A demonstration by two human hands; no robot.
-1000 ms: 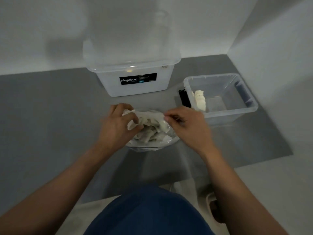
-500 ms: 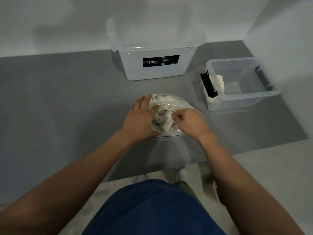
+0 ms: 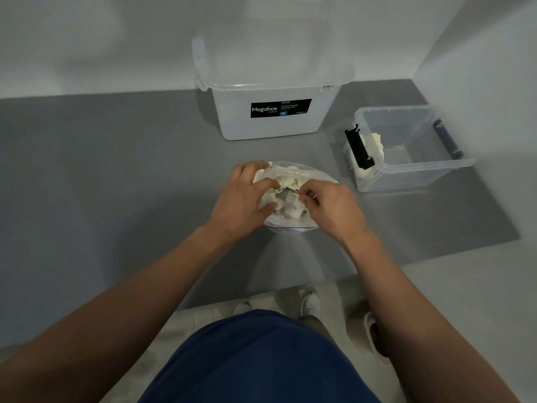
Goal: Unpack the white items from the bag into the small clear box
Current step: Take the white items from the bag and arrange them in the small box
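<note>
Bag (image 3: 290,225) of white items (image 3: 286,181) sits mid-surface, left hand (image 3: 241,199) curled round its side, right hand (image 3: 334,207) pinching one at the mouth; risk: film snags, extras drag out and spill short of small clear box (image 3: 412,174) near the right edge.

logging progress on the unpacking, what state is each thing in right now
zip bag, lying on the grey mat, stuffed with white items
small clear box, lid off, a few white items at its left end
Megabox storage box, lid on
left hand, grips the zip bag
right hand, pinches the zip bag
</note>
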